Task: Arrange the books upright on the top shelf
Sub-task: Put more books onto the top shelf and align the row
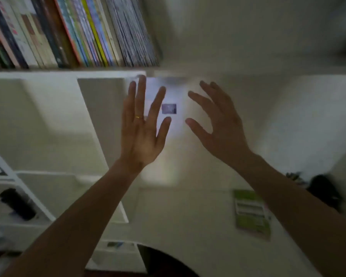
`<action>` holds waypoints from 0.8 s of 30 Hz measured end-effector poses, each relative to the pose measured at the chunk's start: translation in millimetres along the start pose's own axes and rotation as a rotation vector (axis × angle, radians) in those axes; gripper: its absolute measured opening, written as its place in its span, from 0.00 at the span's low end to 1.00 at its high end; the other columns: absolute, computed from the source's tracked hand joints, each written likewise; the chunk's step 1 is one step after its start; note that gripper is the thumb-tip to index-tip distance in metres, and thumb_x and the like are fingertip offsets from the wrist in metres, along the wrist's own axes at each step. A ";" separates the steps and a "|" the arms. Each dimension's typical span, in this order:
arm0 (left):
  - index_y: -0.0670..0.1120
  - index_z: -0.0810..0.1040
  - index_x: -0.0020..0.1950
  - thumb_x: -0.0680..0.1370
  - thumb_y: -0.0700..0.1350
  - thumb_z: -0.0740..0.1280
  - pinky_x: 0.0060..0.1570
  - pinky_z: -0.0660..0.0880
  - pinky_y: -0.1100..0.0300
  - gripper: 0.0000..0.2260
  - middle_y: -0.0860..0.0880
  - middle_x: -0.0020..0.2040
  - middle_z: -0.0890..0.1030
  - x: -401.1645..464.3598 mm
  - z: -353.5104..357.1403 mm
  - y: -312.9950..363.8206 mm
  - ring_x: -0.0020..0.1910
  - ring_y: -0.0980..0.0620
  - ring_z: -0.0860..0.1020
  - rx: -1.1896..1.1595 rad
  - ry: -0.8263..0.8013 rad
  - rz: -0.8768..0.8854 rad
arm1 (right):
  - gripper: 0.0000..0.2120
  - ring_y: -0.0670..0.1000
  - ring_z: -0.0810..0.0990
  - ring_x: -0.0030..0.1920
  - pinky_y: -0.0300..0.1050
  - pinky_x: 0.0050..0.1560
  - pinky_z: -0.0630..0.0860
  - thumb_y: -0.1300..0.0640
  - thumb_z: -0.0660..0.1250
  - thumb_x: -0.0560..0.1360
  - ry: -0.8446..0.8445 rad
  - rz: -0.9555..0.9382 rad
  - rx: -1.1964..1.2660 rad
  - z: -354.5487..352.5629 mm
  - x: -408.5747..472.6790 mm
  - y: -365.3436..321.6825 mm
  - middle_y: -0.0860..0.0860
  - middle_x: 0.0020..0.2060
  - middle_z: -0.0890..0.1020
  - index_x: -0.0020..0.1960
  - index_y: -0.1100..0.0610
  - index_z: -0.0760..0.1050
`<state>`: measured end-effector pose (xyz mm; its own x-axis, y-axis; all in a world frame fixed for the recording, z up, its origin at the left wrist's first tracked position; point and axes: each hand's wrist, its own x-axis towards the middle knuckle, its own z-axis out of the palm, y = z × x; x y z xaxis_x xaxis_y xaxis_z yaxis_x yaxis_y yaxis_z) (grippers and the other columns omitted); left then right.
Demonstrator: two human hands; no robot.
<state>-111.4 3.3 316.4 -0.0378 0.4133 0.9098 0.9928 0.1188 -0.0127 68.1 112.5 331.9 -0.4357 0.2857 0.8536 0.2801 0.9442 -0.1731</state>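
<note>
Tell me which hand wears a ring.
The left hand: a gold ring sits on one finger. The right hand shows no ring.

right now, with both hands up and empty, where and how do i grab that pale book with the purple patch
Judging from the blurred view, take the pale book by its two long side edges, left hand on the left edge, right hand on the right. It faces you flat between the open hands below the top shelf, so both edges look free.
</note>
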 end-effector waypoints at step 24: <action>0.38 0.72 0.67 0.83 0.51 0.65 0.56 0.77 0.50 0.19 0.40 0.63 0.79 -301.7 375.4 279.5 0.60 0.40 0.78 -0.479 -1.321 -1.093 | 0.29 0.58 0.72 0.72 0.49 0.67 0.69 0.47 0.64 0.83 -0.348 1.761 0.062 55.8 -444.0 294.8 0.57 0.73 0.73 0.77 0.63 0.64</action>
<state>134.9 250.8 -117.4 -0.4571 0.7430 -0.4890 0.3901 0.6615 0.6405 296.4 273.2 -125.5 0.1654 0.8691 -0.4662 0.5403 -0.4753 -0.6944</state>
